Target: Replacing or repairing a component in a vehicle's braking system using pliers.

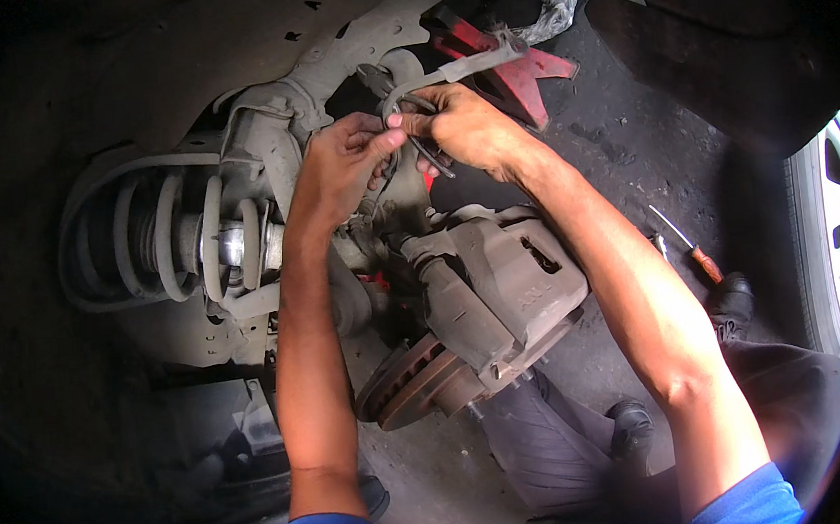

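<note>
The 2 hands (340, 165) (474, 127) partly hide the dark slender piece (441, 167) between them, leaving its kind unclear.

Raised lettering stands on the outer face of the brake caliper (485, 287), which sits toward four o'clock from the middle of the view; the characters lie at the six o'clock side of the caliper's slot (540, 254). Toward eight o'clock, a grey panel (177, 333) bears tiny dark marks, too small to tell as letters.
</note>
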### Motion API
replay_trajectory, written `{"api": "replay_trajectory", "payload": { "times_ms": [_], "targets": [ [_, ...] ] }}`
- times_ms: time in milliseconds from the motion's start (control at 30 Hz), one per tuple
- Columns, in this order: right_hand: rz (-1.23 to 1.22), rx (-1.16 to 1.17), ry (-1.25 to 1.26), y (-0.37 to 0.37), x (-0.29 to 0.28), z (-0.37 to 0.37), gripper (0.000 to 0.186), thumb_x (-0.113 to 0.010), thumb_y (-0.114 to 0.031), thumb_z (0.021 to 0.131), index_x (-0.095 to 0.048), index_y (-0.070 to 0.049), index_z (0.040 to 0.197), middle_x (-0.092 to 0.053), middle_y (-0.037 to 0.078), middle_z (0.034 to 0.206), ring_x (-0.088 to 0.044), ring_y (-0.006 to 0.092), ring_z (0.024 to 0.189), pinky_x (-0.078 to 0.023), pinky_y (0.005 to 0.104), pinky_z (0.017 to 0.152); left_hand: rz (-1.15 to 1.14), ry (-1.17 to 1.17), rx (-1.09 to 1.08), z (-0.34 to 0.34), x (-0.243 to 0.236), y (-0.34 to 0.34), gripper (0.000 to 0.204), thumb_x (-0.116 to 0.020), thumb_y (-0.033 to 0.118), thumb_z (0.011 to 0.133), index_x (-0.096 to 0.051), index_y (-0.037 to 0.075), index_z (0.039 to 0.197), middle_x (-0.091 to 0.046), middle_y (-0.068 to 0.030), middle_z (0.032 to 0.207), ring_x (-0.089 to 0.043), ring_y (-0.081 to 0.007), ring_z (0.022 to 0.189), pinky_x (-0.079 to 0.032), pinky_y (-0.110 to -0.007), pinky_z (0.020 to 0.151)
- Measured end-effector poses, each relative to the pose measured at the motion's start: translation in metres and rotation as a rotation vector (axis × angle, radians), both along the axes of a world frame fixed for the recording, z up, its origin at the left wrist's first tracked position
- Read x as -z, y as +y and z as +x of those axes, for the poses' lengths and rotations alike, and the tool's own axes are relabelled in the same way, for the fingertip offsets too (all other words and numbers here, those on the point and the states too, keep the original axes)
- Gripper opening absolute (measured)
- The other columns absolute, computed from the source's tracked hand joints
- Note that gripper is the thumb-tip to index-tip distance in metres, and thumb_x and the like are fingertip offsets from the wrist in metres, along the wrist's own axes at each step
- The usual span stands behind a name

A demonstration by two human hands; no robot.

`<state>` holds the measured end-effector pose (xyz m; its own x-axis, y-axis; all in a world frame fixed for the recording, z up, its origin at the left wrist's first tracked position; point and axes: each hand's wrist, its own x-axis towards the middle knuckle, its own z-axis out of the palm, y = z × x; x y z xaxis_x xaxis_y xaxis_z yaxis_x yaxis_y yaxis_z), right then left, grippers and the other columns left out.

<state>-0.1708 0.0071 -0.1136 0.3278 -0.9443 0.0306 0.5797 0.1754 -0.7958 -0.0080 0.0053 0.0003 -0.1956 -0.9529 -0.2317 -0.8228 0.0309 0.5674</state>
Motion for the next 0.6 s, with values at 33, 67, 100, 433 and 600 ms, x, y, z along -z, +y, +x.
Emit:
{"api": "replay_trajectory", "payload": {
  "times_ms": [33,67,100,433,600],
  "targets": [
    [-0.033,-0.007,0.027,0.001,0.0,0.0,0.028,-0.067,-0.024,0.104,-0.07,0.003,0.11,-0.07,0.007,0.085,-0.062,0.0122,0.06,-0.051,0.0279,0.053,0.014,-0.009,0.042,0.0,0.0,0.001,0.035,-0.075,0.032,0.099,-0.068,-0.002,0.099,-0.061,0.0003,0.074,-0.053,-0.0057,0.064,-0.045,-0.024,0.058],
    [-0.066,-0.014,0.055,0.001,-0.001,-0.001,0.031,-0.066,-0.026,0.104,-0.07,0.003,0.112,-0.07,0.007,0.086,-0.062,0.0124,0.06,-0.05,0.0276,0.054,0.013,-0.009,0.042,0.0,-0.001,0.001,0.035,-0.075,0.032,0.099,-0.068,-0.002,0.099,-0.061,0.0003,0.074,-0.053,-0.0057,0.064,-0.045,-0.024,0.058],
    [-0.065,-0.015,0.055,0.001,-0.001,-0.001,0.031,-0.066,-0.026,0.104,-0.07,0.003,0.112,-0.07,0.007,0.086,-0.062,0.0124,0.06,-0.05,0.0276,0.054,-0.013,-0.001,0.027,-0.002,-0.003,0.002,0.035,-0.075,0.032,0.099,-0.068,-0.002,0.098,-0.061,0.0005,0.073,-0.054,-0.006,0.063,-0.045,-0.024,0.057],
    [-0.18,-0.111,0.468,0.027,0.001,-0.046,0.048,-0.06,-0.042,0.107,-0.071,0.005,0.113,-0.069,0.009,0.073,-0.068,0.0169,0.066,-0.054,0.0368,0.065,-0.253,-0.021,-0.124,0.001,-0.002,-0.002,0.041,-0.072,0.037,0.101,-0.073,-0.004,0.093,-0.067,-0.005,0.072,-0.06,-0.0089,0.061,-0.048,-0.025,0.056],
    [-0.258,-0.229,0.6,0.032,-0.006,-0.05,0.051,-0.059,-0.044,0.107,-0.072,0.005,0.1,-0.07,0.009,0.072,-0.068,0.0183,0.069,-0.053,0.0388,0.068,-0.296,-0.055,-0.137,0.001,-0.003,0.0,0.041,-0.072,0.036,0.101,-0.074,-0.004,0.094,-0.067,-0.0056,0.072,-0.061,-0.0099,0.062,-0.048,-0.025,0.057]
  ]
}}
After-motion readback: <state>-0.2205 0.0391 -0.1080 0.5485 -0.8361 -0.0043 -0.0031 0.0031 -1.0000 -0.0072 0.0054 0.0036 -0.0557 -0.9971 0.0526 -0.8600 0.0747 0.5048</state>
